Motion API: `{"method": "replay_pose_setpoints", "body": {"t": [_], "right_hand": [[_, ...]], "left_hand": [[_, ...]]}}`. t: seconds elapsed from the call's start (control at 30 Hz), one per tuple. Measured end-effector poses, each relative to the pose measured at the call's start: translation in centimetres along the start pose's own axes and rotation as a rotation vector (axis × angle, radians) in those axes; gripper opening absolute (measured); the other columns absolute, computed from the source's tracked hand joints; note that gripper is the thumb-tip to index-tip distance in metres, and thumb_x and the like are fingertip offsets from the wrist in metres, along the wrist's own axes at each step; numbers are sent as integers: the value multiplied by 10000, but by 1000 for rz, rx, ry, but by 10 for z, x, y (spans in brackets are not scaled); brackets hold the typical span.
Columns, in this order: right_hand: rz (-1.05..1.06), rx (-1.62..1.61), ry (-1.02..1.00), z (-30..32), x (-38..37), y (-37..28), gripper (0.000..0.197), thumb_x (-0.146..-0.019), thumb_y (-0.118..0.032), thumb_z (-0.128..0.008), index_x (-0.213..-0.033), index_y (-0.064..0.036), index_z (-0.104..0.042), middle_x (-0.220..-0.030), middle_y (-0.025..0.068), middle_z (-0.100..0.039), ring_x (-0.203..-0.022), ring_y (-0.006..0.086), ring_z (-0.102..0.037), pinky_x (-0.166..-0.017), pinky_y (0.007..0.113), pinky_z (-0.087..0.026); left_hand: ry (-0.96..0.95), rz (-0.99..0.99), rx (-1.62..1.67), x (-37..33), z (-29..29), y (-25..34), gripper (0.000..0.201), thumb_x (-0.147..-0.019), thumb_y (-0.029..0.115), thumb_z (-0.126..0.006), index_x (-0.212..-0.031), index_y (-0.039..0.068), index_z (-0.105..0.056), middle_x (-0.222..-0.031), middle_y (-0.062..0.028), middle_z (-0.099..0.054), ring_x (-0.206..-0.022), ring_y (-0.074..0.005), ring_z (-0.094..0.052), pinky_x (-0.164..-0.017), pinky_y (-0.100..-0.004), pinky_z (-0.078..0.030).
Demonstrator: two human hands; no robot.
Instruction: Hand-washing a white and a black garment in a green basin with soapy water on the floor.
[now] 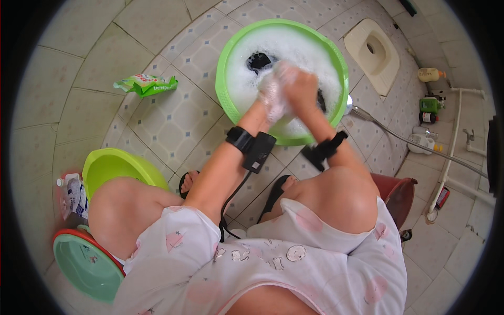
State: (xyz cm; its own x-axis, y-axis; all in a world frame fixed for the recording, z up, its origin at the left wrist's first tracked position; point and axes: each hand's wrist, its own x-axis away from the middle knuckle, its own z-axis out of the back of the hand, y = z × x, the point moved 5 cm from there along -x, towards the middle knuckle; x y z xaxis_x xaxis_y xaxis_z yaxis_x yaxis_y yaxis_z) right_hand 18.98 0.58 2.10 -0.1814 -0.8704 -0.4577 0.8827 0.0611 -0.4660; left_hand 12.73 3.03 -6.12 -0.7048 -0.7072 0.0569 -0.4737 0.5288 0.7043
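A light green basin (223, 100) full of white suds (294, 42) stands on the tiled floor in front of me. Dark cloth (259, 62) pokes through the foam at the left, and another dark patch shows beside my right wrist. Above the suds my two hands are pressed together. My left hand (272, 97) is coated in foam, so its fingers are hidden. Against it my right hand (301, 90) is closed, its fingers curled and slightly blurred. Whatever lies between them is covered by foam and fingers.
A green detergent packet (147, 85) lies left of the basin. A shower head (349, 105) with its hose touches the right side, near a squat toilet (371, 50). Beside my legs are a yellow-green basin (121, 165), a teal basin (86, 268) and a red bucket (399, 199).
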Motion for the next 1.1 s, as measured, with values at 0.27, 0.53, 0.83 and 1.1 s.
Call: {"method": "replay_pose_setpoints", "body": {"t": [0.27,0.53,0.83,1.1], "right_hand": [[48,81,-6,6,5,-23,347,-901,-359,-553,-698,-112,-688,-575,179,-596,-529,388,-599,-534,477,-488],[-566,-532,-149,19,-1,68,443,-966,-406,-508,-1140,-27,-659,-984,57,-677,-855,182,-614,-764,326,-474],[-709,-1602,-168,90,-9,70,510,-990,-385,-457,-1312,4,-525,-1298,113,-570,-1223,208,-510,-1062,376,-361],[-409,-1952,-15,161,-37,56,566,-961,-393,-451,-1342,25,-471,-1345,171,-533,-1291,295,-453,-1098,437,-330]], "left_hand": [[-182,-101,317,11,-12,13,194,-977,190,-467,-1064,73,-595,-933,-34,-626,-790,-125,-589,-653,-294,-506],[162,139,253,2,-38,50,250,-1011,249,-462,-1114,67,-599,-1051,-47,-639,-963,-165,-631,-803,-301,-534],[186,-156,35,21,3,165,345,-884,114,-647,-1217,42,-591,-1033,-70,-635,-967,-152,-623,-869,-279,-507],[313,-325,-32,39,20,210,462,-781,-20,-706,-1224,41,-593,-1027,-59,-619,-937,-141,-609,-857,-270,-503]]}}
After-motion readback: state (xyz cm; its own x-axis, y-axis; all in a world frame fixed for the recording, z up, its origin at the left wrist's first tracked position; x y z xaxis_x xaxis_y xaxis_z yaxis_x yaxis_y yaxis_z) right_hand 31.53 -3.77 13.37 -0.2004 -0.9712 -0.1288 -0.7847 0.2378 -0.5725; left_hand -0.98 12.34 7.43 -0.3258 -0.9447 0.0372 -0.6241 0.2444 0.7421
